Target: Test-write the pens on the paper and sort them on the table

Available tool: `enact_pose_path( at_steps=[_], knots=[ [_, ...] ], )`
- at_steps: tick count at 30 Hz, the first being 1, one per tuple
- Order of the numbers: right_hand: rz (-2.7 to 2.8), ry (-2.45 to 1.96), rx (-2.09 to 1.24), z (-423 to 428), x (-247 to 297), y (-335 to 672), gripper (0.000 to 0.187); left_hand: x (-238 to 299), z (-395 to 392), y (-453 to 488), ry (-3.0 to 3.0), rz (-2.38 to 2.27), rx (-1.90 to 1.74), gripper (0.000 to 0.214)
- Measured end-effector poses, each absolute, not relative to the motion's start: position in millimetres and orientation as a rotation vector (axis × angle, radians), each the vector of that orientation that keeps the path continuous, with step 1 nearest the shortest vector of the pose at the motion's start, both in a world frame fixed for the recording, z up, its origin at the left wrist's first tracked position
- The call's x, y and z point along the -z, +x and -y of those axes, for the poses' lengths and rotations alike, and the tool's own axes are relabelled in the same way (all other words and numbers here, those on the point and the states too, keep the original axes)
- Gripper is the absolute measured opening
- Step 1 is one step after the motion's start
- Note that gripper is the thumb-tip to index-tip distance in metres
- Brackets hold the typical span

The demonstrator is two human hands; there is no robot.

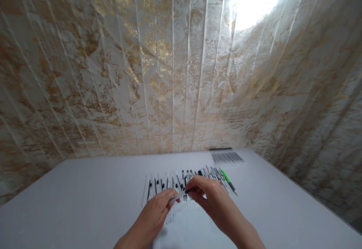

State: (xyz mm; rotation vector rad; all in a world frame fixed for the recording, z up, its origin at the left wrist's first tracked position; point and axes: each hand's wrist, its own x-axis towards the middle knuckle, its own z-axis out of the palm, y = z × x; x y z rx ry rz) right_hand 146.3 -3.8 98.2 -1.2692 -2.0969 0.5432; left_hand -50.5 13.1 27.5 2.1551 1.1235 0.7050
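A slim pen (pixel 178 196) with a pale, see-through barrel and a black end is held between my two hands. My left hand (pixel 160 205) has its fingers closed round the clear barrel. With thumb and fingertips, my right hand (pixel 209 190) pinches the black end. Just beyond my hands lies a row of clear pen barrels (pixel 146 190) with black parts beside them. To their right are several assembled pens (pixel 223 181), among them a green and grey pen (pixel 229 183). My fingers hide part of the row.
A sheet of paper (pixel 192 228) with faint writing lies under my hands on the white table (pixel 85 200). Thin dark refills (pixel 227 158) are lined up at the back right. A patterned gold and white curtain (pixel 158 72) hangs behind the table and along its right side.
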Motion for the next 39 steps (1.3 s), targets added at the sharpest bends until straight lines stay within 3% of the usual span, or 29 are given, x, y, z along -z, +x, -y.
enact_pose_path(
  at_steps=[4, 17, 22, 29, 35, 39],
  knots=[
    [2.159, -1.219, -0.449, 6, -99, 143, 0.019, -37, -13, -55, 2.168, -1.120, -0.653, 0.023],
    [2.171, -1.235, -0.586, 8, -103, 147, 0.018, -32, -9, -63, 1.767, -0.781, -0.529, 0.028],
    [2.271, -1.334, -0.448, 4, -97, 143, 0.008, -33, -9, -60, 1.885, -0.935, -0.559, 0.024],
    [2.241, -1.578, -0.241, -2, -78, 133, 0.045, -35, -11, -60, 2.028, -1.104, -0.620, 0.022],
    [2.233, -1.390, -0.275, -3, -75, 134, 0.019, -32, -12, -59, 2.045, -1.136, -0.644, 0.021],
    [2.186, -1.623, -0.225, -7, -68, 129, 0.042, -32, -11, -57, 2.069, -1.137, -0.637, 0.021]
  ],
)
